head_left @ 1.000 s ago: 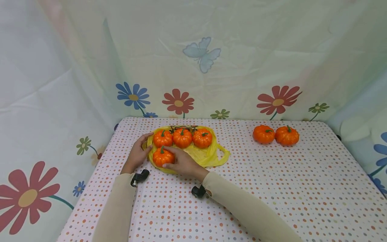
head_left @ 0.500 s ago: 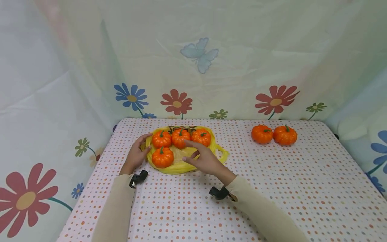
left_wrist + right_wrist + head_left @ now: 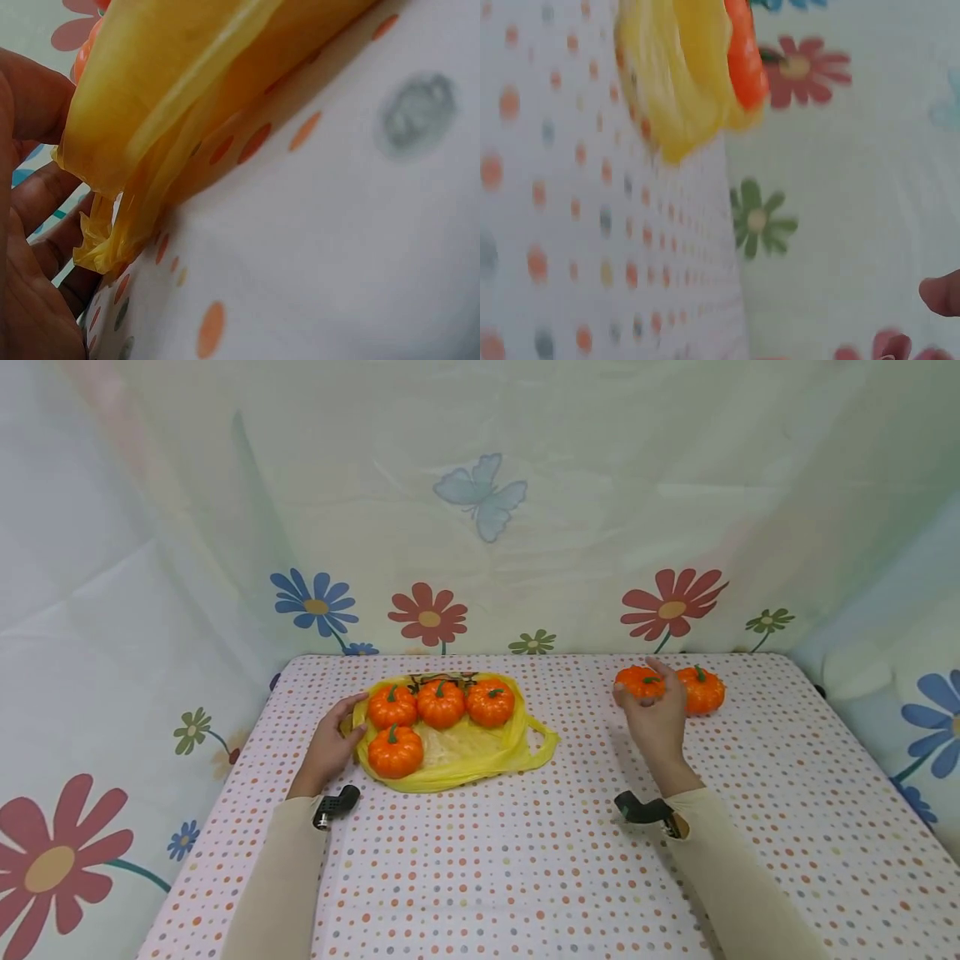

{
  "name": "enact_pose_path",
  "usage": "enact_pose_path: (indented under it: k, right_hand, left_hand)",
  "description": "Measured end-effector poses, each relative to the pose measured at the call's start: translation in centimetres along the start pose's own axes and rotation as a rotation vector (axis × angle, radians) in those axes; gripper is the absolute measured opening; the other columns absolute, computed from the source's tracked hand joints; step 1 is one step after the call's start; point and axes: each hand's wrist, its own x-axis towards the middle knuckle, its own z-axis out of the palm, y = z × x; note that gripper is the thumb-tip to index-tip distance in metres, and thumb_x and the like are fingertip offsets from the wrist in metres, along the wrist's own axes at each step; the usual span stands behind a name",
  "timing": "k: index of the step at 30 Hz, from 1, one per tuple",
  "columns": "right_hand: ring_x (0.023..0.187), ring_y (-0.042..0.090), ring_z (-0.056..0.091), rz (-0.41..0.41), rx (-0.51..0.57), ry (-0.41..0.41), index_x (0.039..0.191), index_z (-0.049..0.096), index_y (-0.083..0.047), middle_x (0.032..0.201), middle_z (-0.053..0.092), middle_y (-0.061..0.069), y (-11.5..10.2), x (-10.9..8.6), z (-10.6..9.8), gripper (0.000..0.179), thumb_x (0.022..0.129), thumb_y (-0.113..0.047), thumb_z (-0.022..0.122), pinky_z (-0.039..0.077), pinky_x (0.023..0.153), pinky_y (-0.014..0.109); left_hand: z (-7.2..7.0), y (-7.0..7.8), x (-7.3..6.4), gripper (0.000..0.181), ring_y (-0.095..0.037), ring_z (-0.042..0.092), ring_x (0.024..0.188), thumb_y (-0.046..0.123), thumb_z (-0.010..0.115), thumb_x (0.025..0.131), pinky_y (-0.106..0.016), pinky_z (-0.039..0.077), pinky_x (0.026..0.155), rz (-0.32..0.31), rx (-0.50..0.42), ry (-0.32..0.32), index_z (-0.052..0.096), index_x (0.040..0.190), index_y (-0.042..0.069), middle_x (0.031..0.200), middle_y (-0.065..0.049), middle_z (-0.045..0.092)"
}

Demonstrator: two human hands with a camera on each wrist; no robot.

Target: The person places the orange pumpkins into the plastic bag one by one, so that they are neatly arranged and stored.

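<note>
My left hand (image 3: 330, 742) rests against the left side of a yellow plastic bag (image 3: 468, 747); in the left wrist view the bag's crumpled handle (image 3: 101, 244) lies by its spread thumb and fingers. Several shiny orange pumpkins with green stems sit on the bag: a back row with a middle pumpkin (image 3: 440, 704), and a front-left pumpkin (image 3: 395, 753). My right hand (image 3: 658, 718) is at the back right, thumb and fingers spread in front of a pumpkin (image 3: 636, 680), partly hiding it. Another pumpkin (image 3: 703, 691) sits just to its right.
The table (image 3: 465, 877) has a white cloth with coloured dots. A flowered curtain (image 3: 570, 527) hangs behind its back edge and along both sides. A loop handle (image 3: 546, 743) of the bag spreads out to the right on the cloth.
My right hand has left the front-left pumpkin on the bag and moved right across the table to the two pumpkins at the back right. My left hand stays by the bag.
</note>
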Motion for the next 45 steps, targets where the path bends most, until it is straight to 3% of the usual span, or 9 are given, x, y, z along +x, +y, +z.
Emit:
enact_pose_path:
  k: [3, 6, 7, 12, 21, 31, 38, 42, 45]
  right_hand:
    - [0.102, 0.017, 0.057, 0.101, -0.006, 0.031, 0.153, 0.030, -0.020, 0.160, 0.022, 0.008, 1.8, 1.4, -0.8, 0.068, 0.094, -0.026, 0.064, 0.054, 0.087, 0.026]
    - [0.141, 0.030, 0.036, 0.135, 0.020, 0.019, 0.154, 0.027, -0.016, 0.162, 0.019, 0.010, 3.5, 2.3, -0.8, 0.071, 0.094, -0.023, 0.064, 0.041, 0.114, 0.046]
    - [0.148, 0.031, 0.026, 0.135, 0.024, 0.005, 0.155, 0.026, -0.014, 0.162, 0.019, 0.011, 4.0, 2.5, -0.8, 0.072, 0.094, -0.021, 0.064, 0.034, 0.118, 0.049]
    - [0.152, 0.031, 0.018, 0.169, -0.006, -0.083, 0.158, 0.013, -0.015, 0.165, 0.015, 0.013, 5.7, 3.6, -0.3, 0.080, 0.096, -0.027, 0.062, 0.020, 0.124, 0.049]
    - [0.152, 0.033, 0.016, 0.222, -0.031, -0.138, 0.159, 0.012, -0.025, 0.166, 0.012, 0.009, 6.2, 4.7, -0.4, 0.080, 0.096, -0.025, 0.062, 0.018, 0.124, 0.052]
    - [0.152, 0.034, 0.017, 0.227, -0.040, -0.153, 0.159, 0.011, -0.026, 0.166, 0.012, 0.009, 6.2, 5.0, -0.4, 0.079, 0.098, -0.024, 0.060, 0.020, 0.123, 0.052]
    - [0.149, 0.034, 0.025, 0.106, -0.021, -0.144, 0.159, 0.015, -0.022, 0.164, 0.020, 0.012, 3.8, 3.6, -0.2, 0.076, 0.098, -0.028, 0.060, 0.026, 0.122, 0.051]
    - [0.117, 0.027, 0.056, 0.093, 0.047, -0.180, 0.157, 0.019, -0.032, 0.159, 0.030, 0.012, 1.0, 2.2, 0.8, 0.074, 0.097, -0.035, 0.060, 0.052, 0.101, 0.036]
    - [0.082, 0.018, 0.059, 0.038, 0.127, -0.247, 0.156, 0.022, -0.037, 0.154, 0.036, 0.013, -1.2, 0.8, 1.9, 0.073, 0.095, -0.034, 0.062, 0.055, 0.072, 0.021]
  left_hand:
    - [-0.1, 0.1, -0.1, 0.054, -0.030, 0.029, 0.149, 0.008, 0.056, 0.097, -0.053, 0.022, 0.123, -0.003, 0.004, -0.002, 0.044, 0.147, 0.024, 0.158, -0.006, 0.038]
    - [-0.2, 0.1, -0.2, 0.053, -0.029, 0.029, 0.149, 0.010, 0.056, 0.097, -0.053, 0.021, 0.123, -0.012, 0.015, -0.002, 0.044, 0.146, 0.024, 0.158, -0.006, 0.038]
    - [-0.2, 0.1, -0.2, 0.053, -0.029, 0.028, 0.149, 0.009, 0.056, 0.097, -0.053, 0.021, 0.123, -0.014, 0.015, -0.001, 0.045, 0.146, 0.024, 0.158, -0.006, 0.038]
    - [-0.1, 0.1, 0.0, 0.053, -0.029, 0.029, 0.149, 0.009, 0.056, 0.097, -0.052, 0.021, 0.123, -0.022, 0.013, 0.004, 0.045, 0.146, 0.025, 0.158, -0.005, 0.038]
    - [-0.1, 0.0, 0.1, 0.054, -0.029, 0.030, 0.149, 0.008, 0.057, 0.097, -0.053, 0.022, 0.123, -0.017, -0.007, 0.003, 0.045, 0.146, 0.026, 0.157, -0.007, 0.040]
    - [0.0, -0.1, 0.2, 0.053, -0.028, 0.028, 0.150, 0.010, 0.056, 0.097, -0.052, 0.022, 0.123, -0.034, -0.011, -0.006, 0.044, 0.147, 0.027, 0.158, -0.004, 0.037]
    - [0.0, -0.1, 0.3, 0.053, -0.029, 0.027, 0.150, 0.009, 0.056, 0.097, -0.053, 0.021, 0.123, -0.027, 0.001, 0.000, 0.045, 0.146, 0.027, 0.158, -0.004, 0.038]
    - [-0.1, -0.1, 0.3, 0.054, -0.029, 0.028, 0.150, 0.009, 0.056, 0.096, -0.053, 0.021, 0.123, -0.019, 0.005, 0.004, 0.045, 0.146, 0.026, 0.158, -0.005, 0.038]
    - [0.0, -0.2, 0.3, 0.053, -0.029, 0.028, 0.150, 0.009, 0.056, 0.096, -0.053, 0.021, 0.123, -0.015, 0.006, 0.007, 0.045, 0.146, 0.025, 0.158, -0.005, 0.038]
